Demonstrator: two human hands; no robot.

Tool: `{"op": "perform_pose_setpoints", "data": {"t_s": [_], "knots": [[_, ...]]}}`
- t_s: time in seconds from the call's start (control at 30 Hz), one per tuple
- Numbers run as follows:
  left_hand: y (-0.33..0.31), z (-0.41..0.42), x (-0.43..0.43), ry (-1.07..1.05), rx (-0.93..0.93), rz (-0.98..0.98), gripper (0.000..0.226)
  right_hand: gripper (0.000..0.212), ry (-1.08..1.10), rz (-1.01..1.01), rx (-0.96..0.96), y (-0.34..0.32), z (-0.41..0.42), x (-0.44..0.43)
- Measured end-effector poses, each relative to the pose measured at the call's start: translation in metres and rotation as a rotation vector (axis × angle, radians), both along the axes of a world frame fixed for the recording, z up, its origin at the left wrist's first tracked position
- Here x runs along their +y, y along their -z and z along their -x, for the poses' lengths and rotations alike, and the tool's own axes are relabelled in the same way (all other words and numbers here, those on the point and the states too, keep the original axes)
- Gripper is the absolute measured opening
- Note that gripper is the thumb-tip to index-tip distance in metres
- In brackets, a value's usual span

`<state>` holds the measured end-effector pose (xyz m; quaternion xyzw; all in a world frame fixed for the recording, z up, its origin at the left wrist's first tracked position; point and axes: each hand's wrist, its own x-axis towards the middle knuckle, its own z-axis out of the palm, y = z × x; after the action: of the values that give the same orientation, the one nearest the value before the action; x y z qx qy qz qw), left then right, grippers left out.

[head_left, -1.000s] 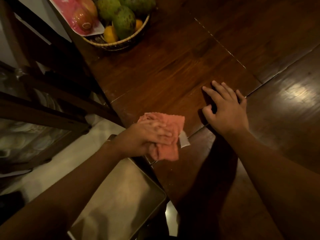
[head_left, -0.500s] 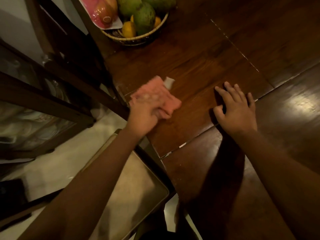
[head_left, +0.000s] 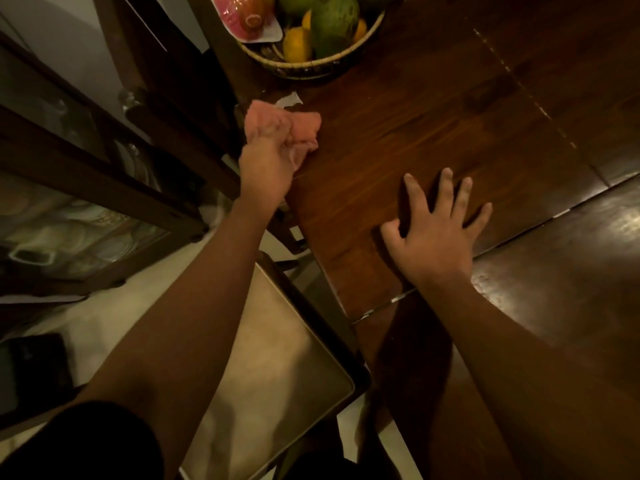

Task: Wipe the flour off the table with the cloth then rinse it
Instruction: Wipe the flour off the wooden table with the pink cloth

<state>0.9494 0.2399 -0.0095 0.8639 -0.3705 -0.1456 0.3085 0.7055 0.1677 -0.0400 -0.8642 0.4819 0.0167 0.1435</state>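
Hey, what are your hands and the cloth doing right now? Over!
Left hand gripping pink cloth at table edge. Right hand flat, open. Fruit basket just ahead.

- Cloth point(head_left: 298, 128) on the table point(head_left: 433, 133), at its left edge, under the left hand point(head_left: 266, 164).
- Right hand point(head_left: 436, 233) flat on the table, right of the cloth (nearer the person).
- Fruit basket point(head_left: 311, 60) behind the cloth.

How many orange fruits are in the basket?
2. One orange fruit sits at the basket's front, left of the big green fruit. The other peeks out right of it. More may be hidden underneath.
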Motion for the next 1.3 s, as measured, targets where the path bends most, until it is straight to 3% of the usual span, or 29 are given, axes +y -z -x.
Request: {"op": "perform_pose_setpoints", "data": {"t_s": [0.07,0.17,0.3,0.43,0.6,0.8,0.9,1.03,1.17,1.3], "knots": [[0.006,0.019,0.008,0.105,0.046,0.174,0.040,0.071,0.004,-0.008,-0.007,-0.001,-0.001,0.002],[0.014,0.056,0.038,0.313,-0.123,-0.002,0.039,0.070,0.008,-0.004,-0.006,-0.002,0.000,0.002],[0.006,0.048,0.044,0.538,-0.095,-0.053,0.055,0.070,0.020,-0.005,-0.010,-0.001,-0.002,0.002],[0.003,-0.003,0.008,0.407,-0.173,0.139,0.034,0.068,0.025,0.000,-0.025,-0.003,-0.001,0.003],[0.020,-0.019,-0.020,0.050,-0.129,-0.044,0.041,0.068,0.040,-0.003,-0.039,-0.002,-0.003,0.001],[0.010,0.060,0.037,0.495,-0.103,-0.082,0.055,0.069,0.027,-0.017,-0.048,-0.004,-0.002,0.003],[0.016,0.061,0.044,0.629,-0.092,-0.111,0.055,0.069,0.018,-0.017,-0.035,-0.002,0.000,0.002],[0.021,0.036,-0.009,0.503,-0.171,-0.136,0.043,0.071,0.001,-0.049,-0.037,-0.005,0.003,0.001],[0.015,0.037,-0.084,0.329,-0.142,-0.185,0.047,0.069,-0.009,-0.073,-0.062,-0.005,0.012,0.002],[0.008,0.059,-0.124,0.501,-0.080,-0.161,0.052,0.061,-0.038,-0.089,-0.100,-0.004,0.032,-0.002]]}}
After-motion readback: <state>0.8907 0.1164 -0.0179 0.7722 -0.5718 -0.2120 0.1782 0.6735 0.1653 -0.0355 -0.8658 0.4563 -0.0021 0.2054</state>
